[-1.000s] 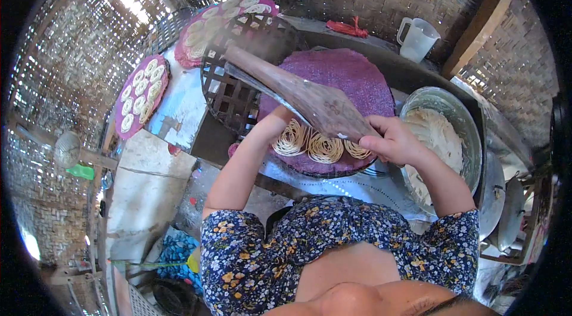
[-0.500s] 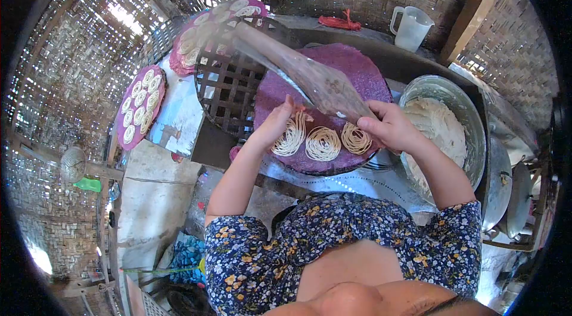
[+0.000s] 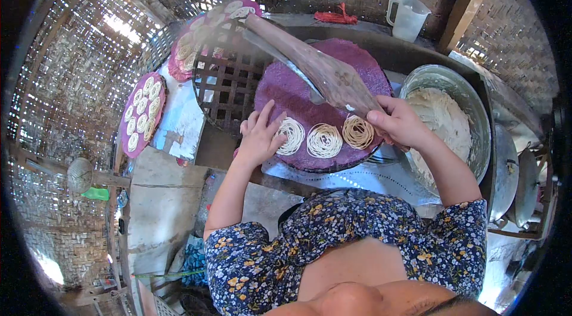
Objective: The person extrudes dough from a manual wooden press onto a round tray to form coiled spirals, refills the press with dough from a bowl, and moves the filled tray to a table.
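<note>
Left hand (image 3: 257, 139): fingers spread at the left edge of the purple tray (image 3: 292, 98), thumb against or just over the left coil (image 3: 291, 137).
Right hand (image 3: 400, 120): grip wrapped round the near right end of a wooden tool (image 3: 336, 78).
Wooden tool: slants from that hand toward the far left, over tray and woven basket (image 3: 229, 92).
Coils (image 3: 324, 141): three pale strand rounds in a row along the tray's near side.
Bowl (image 3: 444, 76): right of the tray, holding pale dough (image 3: 447, 128).
Jug (image 3: 410, 19): far side, right of the red bag (image 3: 335, 15).
</note>
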